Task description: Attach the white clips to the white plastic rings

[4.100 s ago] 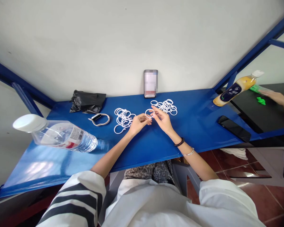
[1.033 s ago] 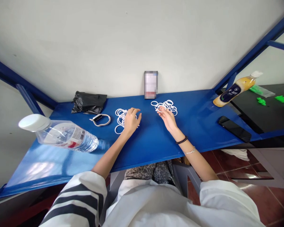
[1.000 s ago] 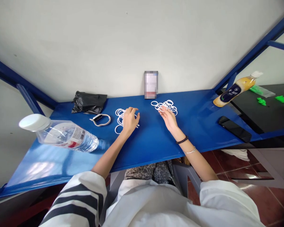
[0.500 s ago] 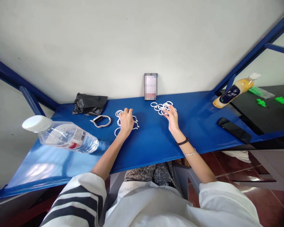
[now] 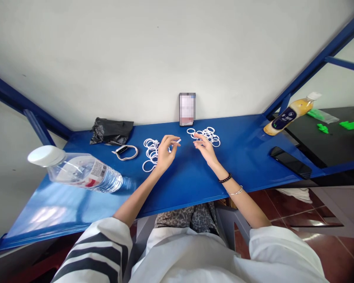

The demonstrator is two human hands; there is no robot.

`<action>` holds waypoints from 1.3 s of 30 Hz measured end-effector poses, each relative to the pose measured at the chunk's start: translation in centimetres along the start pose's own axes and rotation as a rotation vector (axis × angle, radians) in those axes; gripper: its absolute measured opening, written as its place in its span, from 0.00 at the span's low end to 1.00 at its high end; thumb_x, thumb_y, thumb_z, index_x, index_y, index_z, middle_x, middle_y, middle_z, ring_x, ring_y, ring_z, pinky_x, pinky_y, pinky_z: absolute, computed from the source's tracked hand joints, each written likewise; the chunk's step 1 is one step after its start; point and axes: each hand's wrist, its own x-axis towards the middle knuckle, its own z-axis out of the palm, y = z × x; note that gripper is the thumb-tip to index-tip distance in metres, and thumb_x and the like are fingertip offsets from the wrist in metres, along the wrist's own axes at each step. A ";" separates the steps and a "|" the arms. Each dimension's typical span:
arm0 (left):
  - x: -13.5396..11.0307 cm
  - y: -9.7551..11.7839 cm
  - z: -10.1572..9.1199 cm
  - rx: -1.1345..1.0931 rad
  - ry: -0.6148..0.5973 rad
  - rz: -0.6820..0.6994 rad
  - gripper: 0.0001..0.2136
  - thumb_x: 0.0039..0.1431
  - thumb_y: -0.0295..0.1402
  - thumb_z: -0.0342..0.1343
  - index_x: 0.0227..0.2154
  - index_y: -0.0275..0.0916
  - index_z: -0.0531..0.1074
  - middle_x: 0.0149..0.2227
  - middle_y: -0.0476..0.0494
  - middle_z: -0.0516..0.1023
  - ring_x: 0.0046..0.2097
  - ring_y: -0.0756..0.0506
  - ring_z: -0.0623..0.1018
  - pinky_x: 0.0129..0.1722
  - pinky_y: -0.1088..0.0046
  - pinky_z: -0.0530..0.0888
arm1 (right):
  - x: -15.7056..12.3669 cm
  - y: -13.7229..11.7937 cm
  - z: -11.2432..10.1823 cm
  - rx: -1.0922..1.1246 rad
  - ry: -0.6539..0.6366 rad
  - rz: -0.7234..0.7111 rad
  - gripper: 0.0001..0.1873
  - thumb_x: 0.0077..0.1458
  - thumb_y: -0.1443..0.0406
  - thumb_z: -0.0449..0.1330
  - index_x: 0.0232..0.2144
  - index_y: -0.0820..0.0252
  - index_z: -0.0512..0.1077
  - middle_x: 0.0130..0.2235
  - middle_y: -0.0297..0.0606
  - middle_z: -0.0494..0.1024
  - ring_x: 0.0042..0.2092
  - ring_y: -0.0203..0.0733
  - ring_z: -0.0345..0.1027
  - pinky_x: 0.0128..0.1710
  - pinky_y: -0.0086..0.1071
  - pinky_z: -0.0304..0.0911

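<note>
My left hand (image 5: 166, 153) pinches a small white plastic ring (image 5: 178, 141), seen nearly edge-on at the fingertips. Left of that hand, several white rings (image 5: 149, 166) lie in an overlapping cluster on the blue table (image 5: 188, 181); the hand covers part of them. Facing it from the right, my right hand (image 5: 205, 150) has thumb and fingers apart, with nothing visible between them. Just behind and beside this hand lies another group of white rings (image 5: 216, 141), partly hidden by the fingers.
A phone (image 5: 187, 110) leans upright on the wall. At the left are a black plastic bag (image 5: 112, 131), a watch (image 5: 125, 152) and a tall water bottle (image 5: 79, 171). A juice bottle (image 5: 289, 116) and a dark phone (image 5: 290, 162) are at the right.
My left hand has lifted from the left cluster and moved right with a ring. My right hand has come off the right group, shifting left, its fingers spreading.
</note>
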 end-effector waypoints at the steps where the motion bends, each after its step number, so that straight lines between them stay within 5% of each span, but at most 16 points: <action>1: -0.2 0.0 0.3 -0.065 -0.022 -0.035 0.08 0.65 0.36 0.51 0.38 0.39 0.72 0.42 0.42 0.73 0.41 0.47 0.77 0.40 0.71 0.75 | -0.2 0.0 0.3 -0.016 -0.050 -0.022 0.24 0.50 0.63 0.59 0.51 0.49 0.71 0.57 0.39 0.72 0.48 0.43 0.70 0.45 0.38 0.69; 4: -0.7 0.0 1.1 -0.222 -0.075 -0.157 0.09 0.63 0.37 0.53 0.40 0.38 0.71 0.44 0.41 0.73 0.37 0.49 0.79 0.40 0.71 0.76 | -0.8 0.3 1.2 -0.002 -0.181 -0.063 0.26 0.49 0.64 0.62 0.52 0.48 0.70 0.55 0.39 0.73 0.49 0.42 0.71 0.43 0.35 0.69; 7: -1.0 -0.1 1.6 -0.326 -0.093 -0.251 0.10 0.61 0.39 0.55 0.39 0.37 0.70 0.45 0.39 0.75 0.37 0.48 0.79 0.39 0.71 0.75 | -1.0 0.8 1.7 0.055 -0.290 -0.031 0.22 0.49 0.63 0.63 0.49 0.52 0.72 0.44 0.38 0.79 0.44 0.41 0.73 0.42 0.34 0.68; 12: -1.1 -0.6 1.7 -0.366 -0.065 -0.356 0.13 0.60 0.41 0.56 0.40 0.37 0.69 0.40 0.40 0.78 0.37 0.46 0.81 0.38 0.71 0.75 | -0.6 1.1 1.8 0.100 -0.202 0.062 0.12 0.47 0.60 0.66 0.35 0.57 0.75 0.31 0.34 0.78 0.34 0.38 0.73 0.39 0.34 0.67; 18: -1.3 -1.7 2.1 -0.347 -0.077 -0.408 0.13 0.61 0.41 0.55 0.42 0.36 0.70 0.37 0.42 0.78 0.35 0.46 0.81 0.40 0.68 0.77 | -0.5 0.5 1.6 0.164 -0.121 0.161 0.13 0.46 0.57 0.66 0.31 0.59 0.75 0.27 0.33 0.76 0.30 0.35 0.69 0.34 0.31 0.65; 25: -1.7 -1.1 2.2 -0.193 -0.181 -0.274 0.16 0.65 0.37 0.50 0.52 0.39 0.67 0.40 0.42 0.76 0.34 0.48 0.80 0.37 0.71 0.76 | -0.5 0.0 1.3 0.323 -0.054 0.285 0.13 0.44 0.58 0.66 0.31 0.59 0.75 0.25 0.30 0.73 0.28 0.32 0.66 0.33 0.30 0.62; 31: -1.8 -0.9 2.0 0.044 -0.207 -0.036 0.08 0.64 0.34 0.52 0.42 0.39 0.74 0.41 0.42 0.74 0.34 0.50 0.76 0.40 0.70 0.75 | -0.4 -0.2 1.0 0.412 -0.056 0.299 0.12 0.43 0.59 0.67 0.30 0.59 0.74 0.26 0.30 0.73 0.28 0.31 0.66 0.33 0.29 0.62; 39: -1.5 -1.2 1.9 0.097 -0.172 -0.046 0.06 0.63 0.34 0.54 0.35 0.38 0.73 0.33 0.45 0.75 0.32 0.48 0.75 0.35 0.72 0.73 | -0.8 -0.6 1.1 0.336 -0.113 0.216 0.18 0.46 0.61 0.64 0.42 0.54 0.72 0.27 0.28 0.74 0.29 0.33 0.67 0.34 0.30 0.63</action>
